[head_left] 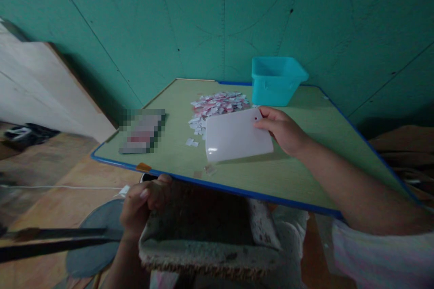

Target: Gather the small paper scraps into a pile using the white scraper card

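My right hand pinches a white plastic sheet by its upper right corner, near a small hole. The sheet is tilted above the table, just in front of a pile of small white and pink pieces, and covers part of it. My left hand is closed at the upper left rim of a stained box-like container, below the table's front edge. The container's dark inside faces up, and its contents cannot be made out. Two loose pieces lie left of the sheet.
A turquoise plastic bin stands at the back right of the blue-edged table. A blurred flat rectangular thing lies on the left. A green wall rises behind. A grey round stool seat is at lower left.
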Demonstrator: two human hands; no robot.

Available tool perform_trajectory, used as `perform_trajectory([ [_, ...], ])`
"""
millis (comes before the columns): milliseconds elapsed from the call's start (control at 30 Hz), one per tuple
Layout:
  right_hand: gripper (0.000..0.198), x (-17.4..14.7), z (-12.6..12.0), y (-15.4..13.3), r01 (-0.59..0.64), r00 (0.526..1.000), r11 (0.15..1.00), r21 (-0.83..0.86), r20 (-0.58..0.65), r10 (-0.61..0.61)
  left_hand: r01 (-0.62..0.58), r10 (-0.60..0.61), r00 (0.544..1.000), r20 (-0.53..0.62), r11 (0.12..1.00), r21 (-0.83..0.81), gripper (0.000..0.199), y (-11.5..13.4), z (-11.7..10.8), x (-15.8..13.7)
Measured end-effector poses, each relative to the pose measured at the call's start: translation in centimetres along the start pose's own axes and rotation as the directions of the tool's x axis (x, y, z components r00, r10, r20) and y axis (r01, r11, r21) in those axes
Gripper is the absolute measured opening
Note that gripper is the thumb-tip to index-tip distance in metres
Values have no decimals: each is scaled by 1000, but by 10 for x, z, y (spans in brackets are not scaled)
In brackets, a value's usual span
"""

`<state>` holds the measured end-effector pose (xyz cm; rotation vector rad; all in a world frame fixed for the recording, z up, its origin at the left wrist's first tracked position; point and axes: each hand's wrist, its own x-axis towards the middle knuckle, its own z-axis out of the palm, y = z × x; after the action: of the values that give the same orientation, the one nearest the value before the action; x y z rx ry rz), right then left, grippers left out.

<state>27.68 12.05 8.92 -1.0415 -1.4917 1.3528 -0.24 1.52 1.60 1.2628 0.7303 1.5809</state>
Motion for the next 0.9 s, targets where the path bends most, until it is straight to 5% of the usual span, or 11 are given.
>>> perform_trajectory([
  [633, 15, -5, 6, -3, -106, 988, 994, 3, 117, 105, -13, 17, 998, -64, 998, 67, 31, 3, 7, 3],
  [900, 14, 11, -10, 3, -38, 969, 998, -46, -244, 26, -22, 24, 999, -44, 999, 35, 31, 4, 9, 4],
])
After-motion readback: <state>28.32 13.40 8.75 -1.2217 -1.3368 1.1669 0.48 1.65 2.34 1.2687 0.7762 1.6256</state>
